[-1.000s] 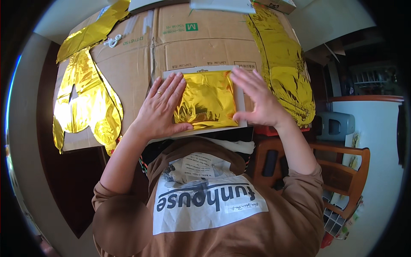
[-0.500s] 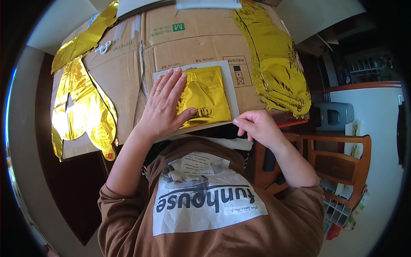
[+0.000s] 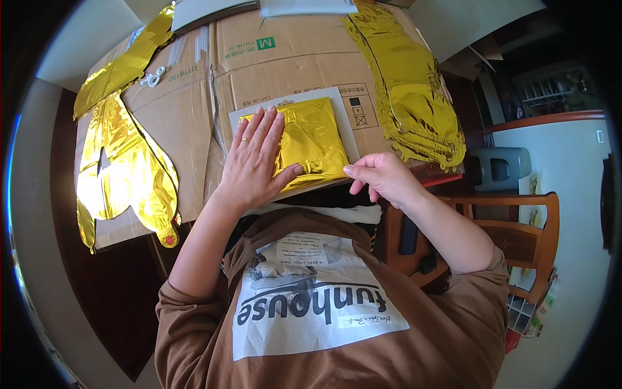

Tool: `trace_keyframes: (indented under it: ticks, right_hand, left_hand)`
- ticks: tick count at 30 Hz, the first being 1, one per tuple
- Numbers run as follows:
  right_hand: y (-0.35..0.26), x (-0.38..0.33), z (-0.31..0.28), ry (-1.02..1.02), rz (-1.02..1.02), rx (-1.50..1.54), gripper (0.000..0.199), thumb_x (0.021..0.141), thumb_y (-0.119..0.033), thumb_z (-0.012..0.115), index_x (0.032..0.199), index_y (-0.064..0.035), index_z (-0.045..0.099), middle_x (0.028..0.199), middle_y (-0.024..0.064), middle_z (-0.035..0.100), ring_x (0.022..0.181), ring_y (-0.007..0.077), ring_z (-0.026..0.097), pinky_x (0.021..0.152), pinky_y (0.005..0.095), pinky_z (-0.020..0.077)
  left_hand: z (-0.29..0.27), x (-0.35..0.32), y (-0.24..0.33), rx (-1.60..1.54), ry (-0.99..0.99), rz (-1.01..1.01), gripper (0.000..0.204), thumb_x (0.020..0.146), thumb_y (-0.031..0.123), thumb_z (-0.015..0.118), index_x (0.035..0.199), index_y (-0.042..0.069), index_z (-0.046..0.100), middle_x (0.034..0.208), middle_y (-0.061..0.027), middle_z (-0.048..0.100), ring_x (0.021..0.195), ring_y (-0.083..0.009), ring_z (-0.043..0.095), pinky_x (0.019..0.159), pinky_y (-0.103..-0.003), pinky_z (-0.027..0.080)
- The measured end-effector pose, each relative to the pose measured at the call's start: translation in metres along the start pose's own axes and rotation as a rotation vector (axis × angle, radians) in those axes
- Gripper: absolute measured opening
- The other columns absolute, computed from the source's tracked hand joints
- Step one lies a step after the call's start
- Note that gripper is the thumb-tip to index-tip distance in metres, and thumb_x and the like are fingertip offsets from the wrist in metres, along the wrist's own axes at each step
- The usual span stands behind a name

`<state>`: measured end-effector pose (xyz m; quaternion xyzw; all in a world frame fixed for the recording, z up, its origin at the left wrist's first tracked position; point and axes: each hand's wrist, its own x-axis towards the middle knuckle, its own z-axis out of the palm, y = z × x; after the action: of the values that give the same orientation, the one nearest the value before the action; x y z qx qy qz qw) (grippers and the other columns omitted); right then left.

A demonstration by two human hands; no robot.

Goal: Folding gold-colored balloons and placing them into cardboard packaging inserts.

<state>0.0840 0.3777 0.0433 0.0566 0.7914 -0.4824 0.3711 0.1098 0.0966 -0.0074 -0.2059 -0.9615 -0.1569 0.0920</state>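
A folded gold foil balloon [image 3: 314, 139] lies as a flat, nearly square packet on a white card [image 3: 344, 120]. My left hand [image 3: 254, 152] rests on its left part, palm down with the fingers stretched out; a ring is on one finger. At the packet's near right corner, my right hand [image 3: 379, 176] pinches the foil edge between thumb and forefinger, its other fingers curled below. The part of the packet under my left palm is hidden.
Cardboard [image 3: 259, 74] covers the tabletop. A flat gold foil balloon [image 3: 123, 159] lies at the left, another long gold foil piece [image 3: 414, 97] at the right. Small white rings [image 3: 153, 78] lie at the far left. A wooden chair [image 3: 512, 227] and a grey stool [image 3: 500, 167] stand to the right.
The view has shifted slightly. My right thumb and forefinger have moved a little up and left at the packet's corner. My left hand stays flat on the foil.
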Motion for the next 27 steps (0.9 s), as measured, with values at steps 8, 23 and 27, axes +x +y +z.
trace_keyframes:
  ticks: [8,23,27]
  right_hand:
    - [-0.009,0.016,0.0,-0.043,-0.002,-0.096,0.028,0.098,-0.026,0.07,0.095,0.0019,0.07,0.076,0.0099,0.073,0.044,0.0054,0.047,0.042,0.0207,0.0377]
    - [-0.011,0.024,-0.007,-0.091,0.031,-0.113,0.031,0.094,-0.029,0.075,0.09,0.0012,0.071,0.076,0.0115,0.074,0.045,0.0069,0.052,0.042,0.0214,0.0371]
    - [-0.016,0.024,-0.006,-0.094,0.026,-0.11,0.027,0.095,-0.025,0.074,0.09,0.0013,0.071,0.077,0.0109,0.074,0.046,0.007,0.051,0.045,0.0215,0.04]
  left_hand:
    - [-0.001,-0.001,0.002,0.004,-0.006,-0.003,0.091,0.096,0.062,0.053,0.155,-0.004,0.032,0.159,-0.0242,0.036,0.151,-0.0396,0.028,0.125,-0.052,0.016]
    - [0.0,0.0,0.002,0.036,-0.011,-0.006,0.092,0.096,0.064,0.051,0.155,-0.004,0.032,0.16,-0.0235,0.035,0.153,-0.0379,0.027,0.125,-0.051,0.015]
    - [0.002,0.0,0.003,0.06,-0.022,-0.008,0.094,0.095,0.066,0.053,0.155,-0.003,0.032,0.16,-0.0239,0.035,0.153,-0.0377,0.026,0.126,-0.05,0.015]
